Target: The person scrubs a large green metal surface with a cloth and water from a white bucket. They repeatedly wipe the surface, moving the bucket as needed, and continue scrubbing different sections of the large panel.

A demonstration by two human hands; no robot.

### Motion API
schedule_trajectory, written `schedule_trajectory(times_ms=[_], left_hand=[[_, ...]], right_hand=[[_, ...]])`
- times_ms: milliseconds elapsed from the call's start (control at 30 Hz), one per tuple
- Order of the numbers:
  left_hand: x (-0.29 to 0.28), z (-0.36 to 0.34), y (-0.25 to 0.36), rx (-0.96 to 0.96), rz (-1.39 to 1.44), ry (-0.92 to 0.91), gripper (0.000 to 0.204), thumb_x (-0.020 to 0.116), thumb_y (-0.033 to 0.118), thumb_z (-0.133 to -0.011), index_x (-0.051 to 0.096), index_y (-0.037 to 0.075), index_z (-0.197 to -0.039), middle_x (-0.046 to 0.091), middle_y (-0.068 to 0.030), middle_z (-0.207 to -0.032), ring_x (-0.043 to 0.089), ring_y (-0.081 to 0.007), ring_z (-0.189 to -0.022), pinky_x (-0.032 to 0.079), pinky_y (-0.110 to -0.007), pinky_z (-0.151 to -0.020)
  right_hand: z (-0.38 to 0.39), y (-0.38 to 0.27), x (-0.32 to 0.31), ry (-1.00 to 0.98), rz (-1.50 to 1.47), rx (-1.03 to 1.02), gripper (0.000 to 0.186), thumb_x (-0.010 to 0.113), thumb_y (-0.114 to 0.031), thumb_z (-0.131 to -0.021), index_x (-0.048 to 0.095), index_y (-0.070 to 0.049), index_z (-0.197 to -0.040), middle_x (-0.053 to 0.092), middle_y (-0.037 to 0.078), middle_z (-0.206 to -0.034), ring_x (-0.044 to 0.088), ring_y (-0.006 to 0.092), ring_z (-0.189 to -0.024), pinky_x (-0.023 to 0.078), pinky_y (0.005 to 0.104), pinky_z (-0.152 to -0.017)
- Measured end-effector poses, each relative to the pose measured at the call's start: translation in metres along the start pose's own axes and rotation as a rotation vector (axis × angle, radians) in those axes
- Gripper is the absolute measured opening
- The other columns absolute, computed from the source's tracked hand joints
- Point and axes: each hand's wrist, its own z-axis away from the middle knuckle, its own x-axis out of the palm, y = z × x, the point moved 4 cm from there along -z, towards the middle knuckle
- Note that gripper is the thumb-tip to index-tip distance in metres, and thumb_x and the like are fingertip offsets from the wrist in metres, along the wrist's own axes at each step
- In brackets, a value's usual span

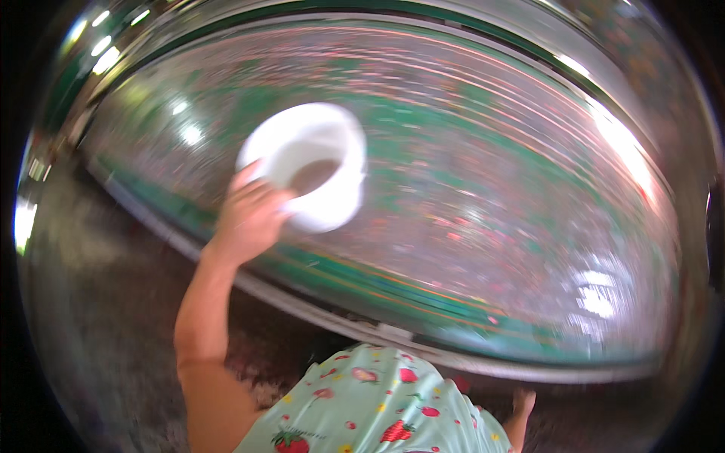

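Observation:
My left hand (253, 208) is closed on the near-left rim of a white plastic bucket (343, 200) and holds it tilted over the long table (423, 189). The bucket's mouth faces me, and a brownish patch shows inside; whether that is contents or the bottom I cannot make out. Low at my right side hangs my right hand (523, 398), small and blurred, away from the bucket and beyond the table's near edge. Its fingers are too smeared to read.
A pale rim (325, 313) borders the green table, whose surface is streaked by motion, with reddish specks and bright glare. My light green apron (377, 408) with a fruit print is close to the near edge. Dark floor (98, 264) lies to the left.

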Motion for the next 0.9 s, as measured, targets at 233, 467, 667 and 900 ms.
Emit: schedule_trajectory(times_ms=[233, 467, 667, 900], left_hand=[[0.030, -0.049, 0.079, 0.124, 0.064, -0.047, 0.017, 0.079, 0.002, -0.093, 0.070, 0.002, -0.107, 0.067, -0.0160, -0.090, 0.069, -0.0381, -0.087, 0.042, -0.067, -0.134], [0.081, -0.089, 0.100, 0.232, 0.118, -0.017, 0.014, 0.076, -0.002, -0.094, 0.067, -0.001, -0.105, 0.060, -0.0134, -0.087, 0.062, -0.0357, -0.082, 0.040, -0.074, -0.133], [0.125, -0.132, 0.155, 0.274, 0.172, -0.087, 0.017, 0.074, -0.002, -0.093, 0.067, -0.004, -0.109, 0.058, -0.0152, -0.089, 0.063, -0.0370, -0.088, 0.035, -0.072, -0.137], [0.168, -0.188, 0.279, 0.274, 0.083, -0.101, 0.022, 0.075, 0.005, -0.101, 0.069, -0.008, -0.117, 0.060, -0.0187, -0.096, 0.068, -0.0456, -0.111, 0.039, -0.072, -0.133]], right_hand=[[0.079, 0.028, -0.023, -0.123, -0.783, 0.884, 0.049, 0.083, -0.030, -0.091, 0.083, -0.014, -0.138, 0.080, 0.016, -0.148, 0.074, 0.0369, -0.141, 0.061, 0.0509, -0.118], [0.130, 0.075, -0.053, -0.207, -0.683, 1.086, 0.061, 0.084, -0.033, -0.094, 0.075, -0.011, -0.150, 0.070, 0.013, -0.162, 0.063, 0.0374, -0.154, 0.057, 0.0553, -0.122], [0.122, 0.174, -0.053, -0.071, -0.691, 1.119, 0.060, 0.084, -0.037, -0.095, 0.076, -0.013, -0.149, 0.072, 0.014, -0.158, 0.063, 0.0394, -0.152, 0.056, 0.0586, -0.122], [0.075, 0.299, 0.008, -0.044, -0.827, 1.125, 0.054, 0.085, -0.037, -0.093, 0.082, -0.015, -0.142, 0.075, 0.015, -0.151, 0.066, 0.0408, -0.147, 0.056, 0.0583, -0.121]])
